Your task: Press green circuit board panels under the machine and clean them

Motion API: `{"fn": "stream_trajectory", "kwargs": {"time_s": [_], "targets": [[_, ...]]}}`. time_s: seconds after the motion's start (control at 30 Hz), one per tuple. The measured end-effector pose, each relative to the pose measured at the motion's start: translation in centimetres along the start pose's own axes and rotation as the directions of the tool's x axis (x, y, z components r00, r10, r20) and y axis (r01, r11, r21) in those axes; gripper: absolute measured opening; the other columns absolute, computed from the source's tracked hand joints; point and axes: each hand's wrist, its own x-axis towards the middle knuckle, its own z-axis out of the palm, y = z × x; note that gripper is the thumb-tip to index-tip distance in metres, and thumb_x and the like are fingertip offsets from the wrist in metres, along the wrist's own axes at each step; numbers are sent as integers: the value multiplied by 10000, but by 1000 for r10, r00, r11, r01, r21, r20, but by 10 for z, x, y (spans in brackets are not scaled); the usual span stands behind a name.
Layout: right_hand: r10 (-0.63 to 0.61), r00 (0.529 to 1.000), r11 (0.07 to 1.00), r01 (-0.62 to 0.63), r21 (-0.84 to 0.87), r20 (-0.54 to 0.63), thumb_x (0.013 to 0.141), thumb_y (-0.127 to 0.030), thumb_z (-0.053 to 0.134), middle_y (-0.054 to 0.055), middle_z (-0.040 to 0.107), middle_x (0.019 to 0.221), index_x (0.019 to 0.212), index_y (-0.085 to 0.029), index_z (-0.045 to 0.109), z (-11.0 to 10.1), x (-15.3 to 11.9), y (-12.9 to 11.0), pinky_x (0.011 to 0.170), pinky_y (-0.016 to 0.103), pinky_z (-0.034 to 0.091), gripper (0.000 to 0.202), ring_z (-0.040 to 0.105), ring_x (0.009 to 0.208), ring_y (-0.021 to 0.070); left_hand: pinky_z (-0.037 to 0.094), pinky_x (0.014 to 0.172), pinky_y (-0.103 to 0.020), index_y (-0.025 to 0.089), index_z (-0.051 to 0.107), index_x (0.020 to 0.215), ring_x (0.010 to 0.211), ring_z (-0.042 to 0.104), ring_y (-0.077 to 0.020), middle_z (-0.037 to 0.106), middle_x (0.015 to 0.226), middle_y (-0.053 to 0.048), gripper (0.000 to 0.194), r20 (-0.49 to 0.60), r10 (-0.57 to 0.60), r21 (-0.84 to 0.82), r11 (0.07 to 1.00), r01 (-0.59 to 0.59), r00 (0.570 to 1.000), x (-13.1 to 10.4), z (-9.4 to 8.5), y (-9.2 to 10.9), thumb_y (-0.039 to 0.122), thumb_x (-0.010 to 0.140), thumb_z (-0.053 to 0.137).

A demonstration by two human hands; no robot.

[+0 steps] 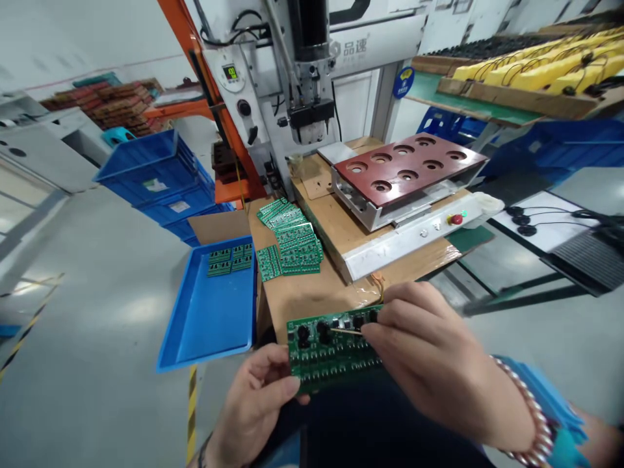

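A green circuit board (331, 356) with black round parts along its upper side is held above my lap. My left hand (260, 393) grips its left end, thumb on the front face and fingers behind. Between the fingertips of my right hand (429, 364) is a thin pale stick (347, 331), like a toothpick. Its tip points left and lies by one of the black parts. My right hand covers the board's right end.
Several green circuit boards (292, 237) lie overlapping on the brown bench (312, 296). To the left, a blue tray (214, 318) holds more boards. A machine (312, 84) stands behind a dark red fixture (414, 162) with round holes. Stacked blue crates (156, 172) stand at left.
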Motion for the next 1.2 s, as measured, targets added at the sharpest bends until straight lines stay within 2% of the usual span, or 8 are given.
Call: {"fn": "stream_trajectory", "kwargs": {"time_s": [0.5,0.73,0.9,1.1,1.2], "targets": [[13,999,1000,-13,-4,-31,768,-33,530,46,516,712,826,-120,602,2,3,1,690,355,375,128,442,803,172,523,501,-214,212,734,751,582,626,-135,708,668,5,155,5,-17,-15,1000,17,1000,-2,-3,-4,171,606,770],[3,1000,1000,-3,-15,-7,770,-33,522,47,511,714,862,-115,613,1,4,1,683,353,365,153,440,804,175,516,491,-208,197,731,741,566,620,-132,701,649,4,155,-24,-16,0,1000,16,1000,-2,-1,-2,191,594,780],[-8,1000,1000,8,-3,2,770,-32,514,46,513,712,848,-112,612,-1,3,-2,681,347,356,148,439,798,171,511,498,-214,203,727,756,577,625,-140,699,649,2,160,-19,-19,12,1000,19,1000,-3,-4,-3,183,603,771],[2,999,1000,-2,8,39,783,-47,492,34,498,693,762,-130,593,0,4,-4,668,334,340,132,428,757,155,502,485,-214,195,723,730,563,620,-143,691,626,-4,162,-30,-21,20,1000,21,999,-3,2,-1,211,582,787],[-4,1000,1000,3,6,28,783,-45,486,30,495,688,778,-133,597,1,4,-4,660,329,336,142,423,741,149,505,485,-214,193,723,727,569,622,-144,694,636,-7,158,-41,-29,13,999,29,999,-3,3,-1,198,582,786]]}}
